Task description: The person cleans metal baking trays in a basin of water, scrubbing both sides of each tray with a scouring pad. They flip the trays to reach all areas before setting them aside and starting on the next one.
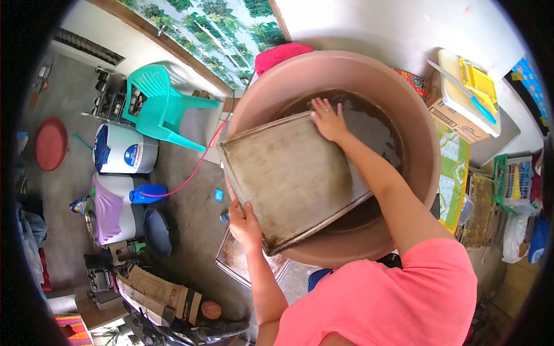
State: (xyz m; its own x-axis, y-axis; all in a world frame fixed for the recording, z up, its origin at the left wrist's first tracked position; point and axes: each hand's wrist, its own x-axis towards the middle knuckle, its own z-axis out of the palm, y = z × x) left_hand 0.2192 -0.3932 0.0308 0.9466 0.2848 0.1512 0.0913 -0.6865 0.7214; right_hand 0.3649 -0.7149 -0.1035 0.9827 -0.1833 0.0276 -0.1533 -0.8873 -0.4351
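A worn, brown-stained metal baking tray [288, 173] lies tilted across a large brown plastic tub [424, 155], jutting out past its left rim. Dark water [369, 121] stands in the tub's bottom. My left hand [245, 226] grips the tray's near left edge, thumb on top; the fingers underneath are partly hidden. At the tray's far right corner, my right hand [329, 120] rests on the edge with its fingers stretched and spread over the water. A ring shows on one finger. On the floor beneath my left arm is another stained tray [234, 254].
A green plastic chair [167, 106] stands left of the tub, with a pink hose [202, 158] running nearby. Right of the tub, a knife [453, 81] and a yellow slicer [479, 83] lie on a box [453, 118]. An opened carton [158, 294] sits lower left.
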